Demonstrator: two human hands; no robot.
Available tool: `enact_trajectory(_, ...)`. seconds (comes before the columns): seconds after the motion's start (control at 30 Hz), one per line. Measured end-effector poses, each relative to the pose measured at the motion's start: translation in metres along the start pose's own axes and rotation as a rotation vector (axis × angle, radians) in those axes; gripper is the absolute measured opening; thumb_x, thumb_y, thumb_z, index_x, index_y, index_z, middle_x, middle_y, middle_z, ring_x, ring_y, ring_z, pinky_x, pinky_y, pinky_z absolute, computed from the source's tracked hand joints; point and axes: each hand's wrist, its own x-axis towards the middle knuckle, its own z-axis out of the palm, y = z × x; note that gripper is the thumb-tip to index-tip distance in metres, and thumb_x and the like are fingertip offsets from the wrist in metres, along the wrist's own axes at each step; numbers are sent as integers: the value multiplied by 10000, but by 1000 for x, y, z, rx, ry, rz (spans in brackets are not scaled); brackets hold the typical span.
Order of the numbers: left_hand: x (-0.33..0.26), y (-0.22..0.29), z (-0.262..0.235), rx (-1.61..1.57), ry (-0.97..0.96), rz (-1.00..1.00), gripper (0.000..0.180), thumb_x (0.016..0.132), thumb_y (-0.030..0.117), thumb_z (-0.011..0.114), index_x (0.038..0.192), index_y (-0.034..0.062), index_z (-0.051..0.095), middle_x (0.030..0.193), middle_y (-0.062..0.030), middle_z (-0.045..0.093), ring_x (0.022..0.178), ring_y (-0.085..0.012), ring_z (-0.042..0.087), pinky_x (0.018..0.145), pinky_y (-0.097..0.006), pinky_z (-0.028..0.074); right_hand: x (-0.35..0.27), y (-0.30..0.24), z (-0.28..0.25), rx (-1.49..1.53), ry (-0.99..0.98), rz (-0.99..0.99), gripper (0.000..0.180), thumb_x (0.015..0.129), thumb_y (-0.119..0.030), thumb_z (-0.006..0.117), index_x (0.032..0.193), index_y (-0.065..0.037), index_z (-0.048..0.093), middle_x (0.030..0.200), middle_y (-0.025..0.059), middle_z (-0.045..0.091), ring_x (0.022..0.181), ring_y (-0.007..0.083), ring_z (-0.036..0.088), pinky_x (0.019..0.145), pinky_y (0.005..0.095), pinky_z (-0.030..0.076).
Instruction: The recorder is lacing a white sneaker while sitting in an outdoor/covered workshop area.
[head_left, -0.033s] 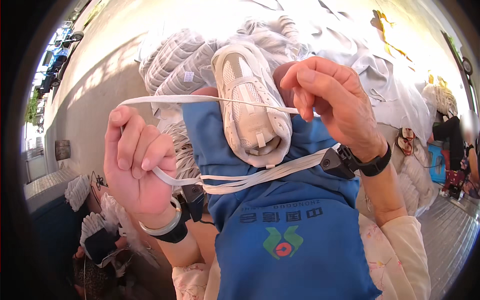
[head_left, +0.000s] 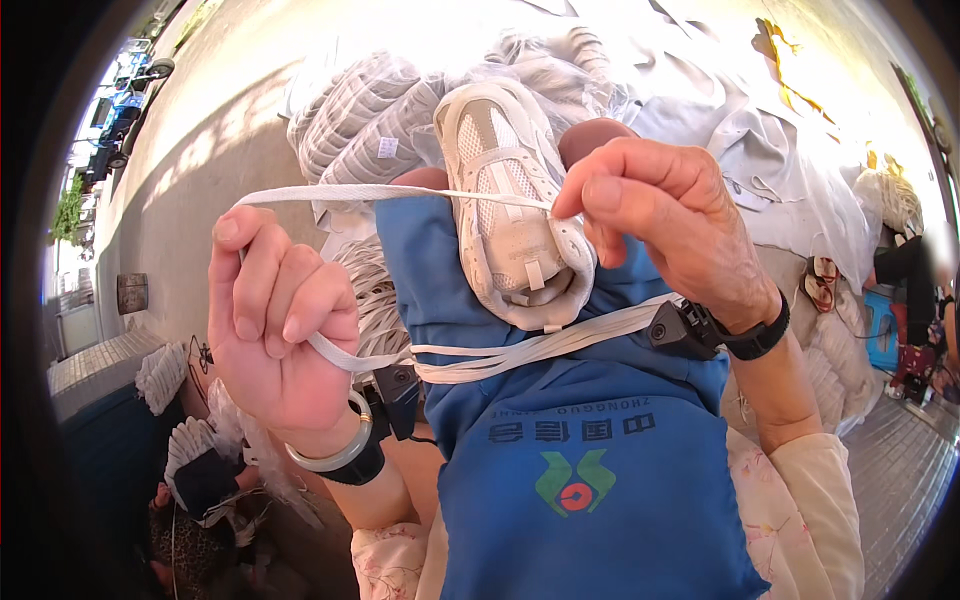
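Gripping a white lace (head_left: 400, 192), both hands, left hand (head_left: 280, 330) and right hand (head_left: 665, 225), are raised.

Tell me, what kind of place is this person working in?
Probably an informal shoe workshop in the open air. The hands thread a white lace into a white sneaker on a blue apron, with bundles of white shoe parts piled on sunlit ground behind.

The person wears a bright blue cloth apron (head_left: 590, 480) with a green and red emblem over pale floral long sleeves (head_left: 790, 520). Each wrist carries a black strap with a small black box (head_left: 690, 328), and the left also a pale glossy bangle (head_left: 335, 455).
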Motion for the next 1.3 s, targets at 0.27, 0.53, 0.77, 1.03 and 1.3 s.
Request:
enact_trajectory(0.27, -3, -8, 21, 15, 10, 0, 328, 1058, 219, 271, 1003, 28, 532, 545, 13, 373, 469, -113, 333, 576, -286, 392, -15, 45, 70, -265, -427, -295, 416, 782, -195, 728, 1085, 64, 610, 875, 182, 632, 785, 354, 629, 699, 405, 497)
enact_trajectory(0.53, 9, -34, 8, 634, -44, 271, 319, 1056, 221, 297, 1011, 34, 550, 534, 44, 356, 461, -94, 312, 602, -269, 385, -13, 59, 93, -48, -420, 7, 408, 772, -249, 754, 985, 61, 597, 813, 184, 634, 764, 320, 642, 677, 389, 505)
enact_trajectory(0.77, 4, -65, 6, 1570, 86, 798, 310, 1029, 227, 391, 880, 11, 556, 547, 23, 313, 505, -63, 261, 568, -269, 355, -11, 54, 89, -78, -455, 161, 406, 777, -265, 759, 968, 61, 610, 736, 146, 636, 687, 252, 633, 625, 346, 504)
enact_trajectory(1.03, -12, -49, 2, 1545, 78, 548, 322, 1032, 223, 384, 866, -3, 541, 586, 21, 344, 518, -60, 263, 547, -275, 348, -5, 54, 67, -112, -297, 42, 414, 816, -239, 731, 1040, 85, 603, 829, 156, 667, 764, 234, 658, 687, 347, 523)
enact_trajectory(1.3, -52, -55, -42, 1671, 167, 21, 262, 1018, 218, 476, 972, 0, 616, 592, 67, 400, 531, -25, 344, 479, -217, 236, -1, 38, 25, -209, -38, -26, 178, 847, -128, 619, 857, 43, 668, 656, 79, 653, 583, 137, 601, 565, 289, 491)
